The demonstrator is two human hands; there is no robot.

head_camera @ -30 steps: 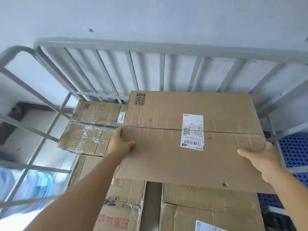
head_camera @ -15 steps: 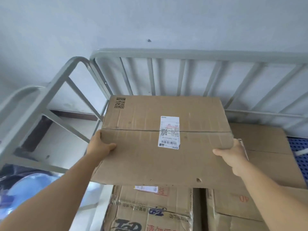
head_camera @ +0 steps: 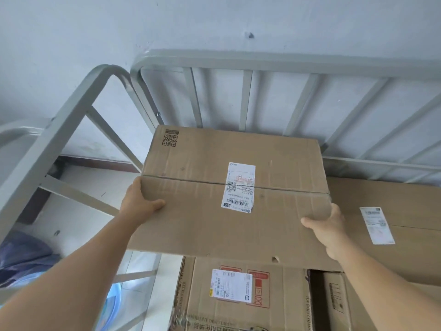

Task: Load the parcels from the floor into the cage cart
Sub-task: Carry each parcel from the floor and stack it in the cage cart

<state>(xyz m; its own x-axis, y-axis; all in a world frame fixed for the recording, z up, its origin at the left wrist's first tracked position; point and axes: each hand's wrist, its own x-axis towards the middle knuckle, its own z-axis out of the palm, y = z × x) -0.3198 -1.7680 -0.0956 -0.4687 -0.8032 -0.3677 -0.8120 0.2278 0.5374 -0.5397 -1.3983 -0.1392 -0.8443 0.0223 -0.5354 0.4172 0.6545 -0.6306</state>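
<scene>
A large brown cardboard parcel (head_camera: 205,211) with a white shipping label and a printed QR code fills the middle of the view, held over the cage cart's back left corner. My left hand (head_camera: 139,204) grips its left edge, thumb on top. My right hand (head_camera: 328,226) grips its right edge near the front. The grey metal cage cart (head_camera: 262,62) frames it with a barred back wall and a left side rail. Stacked parcels lie below it, one with a red-marked label (head_camera: 281,304). What the held parcel rests on is hidden.
A wide flat cardboard box (head_camera: 405,199) with a white label lies to the right at about the same level. Beyond the left rail I see pale floor, a dark skirting board and blue plastic sheeting (head_camera: 26,254). A light wall stands behind the cart.
The parcel in both hands has shifted left within the cart, toward the back left corner. The taped box seen at the left a second ago is out of sight. Both grips are unchanged.
</scene>
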